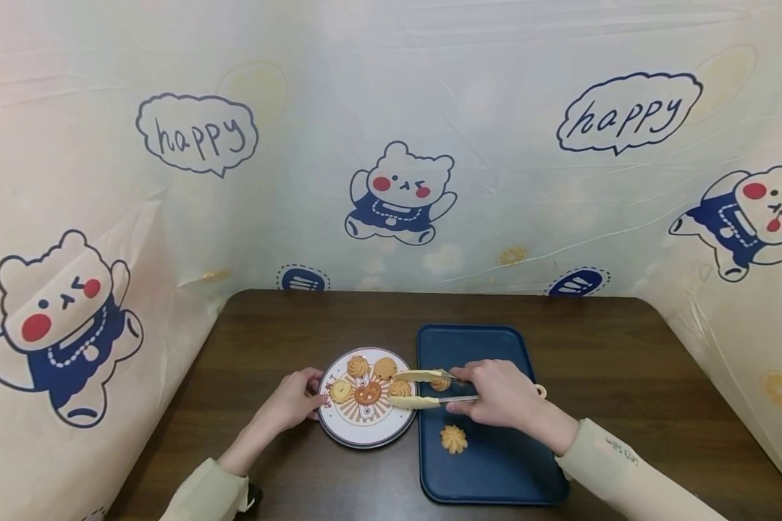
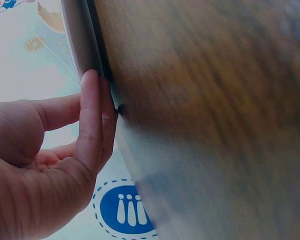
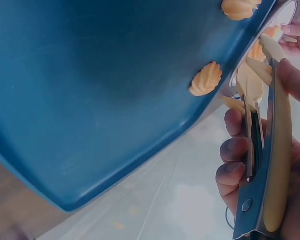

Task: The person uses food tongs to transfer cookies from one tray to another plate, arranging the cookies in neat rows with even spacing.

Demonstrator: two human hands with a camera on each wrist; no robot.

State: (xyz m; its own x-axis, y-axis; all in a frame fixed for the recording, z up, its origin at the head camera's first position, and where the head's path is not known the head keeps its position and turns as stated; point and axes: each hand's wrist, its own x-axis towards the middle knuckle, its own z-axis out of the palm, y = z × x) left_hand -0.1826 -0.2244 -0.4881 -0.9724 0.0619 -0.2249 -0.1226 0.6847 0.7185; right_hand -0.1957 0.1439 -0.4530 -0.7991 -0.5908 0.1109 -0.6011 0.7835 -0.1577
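Note:
My left hand [image 1: 292, 396] grips the left rim of a round white plate [image 1: 368, 438] with a printed design; in the left wrist view its fingers [image 2: 90, 120] lie against the plate's edge. On the plate are several cookies, among them a pretzel-shaped one [image 1: 368, 393] in the middle. My right hand [image 1: 495, 394] holds a pair of tongs [image 1: 456, 399] with pale yellow tips, which reach over the plate's right side. A swirled cookie [image 1: 400, 389] lies between the spread tips. The tongs' metal arms and yellow grip show close up in the right wrist view.
A dark blue rectangular tray [image 1: 495, 463] stands right beside the plate. It holds a star-shaped cookie [image 1: 453, 439] near its left edge and another cookie [image 1: 439, 384] beneath the tongs. Both rest on a brown wooden table [image 1: 287, 325], with a printed cloth [image 1: 508, 217] hanging behind.

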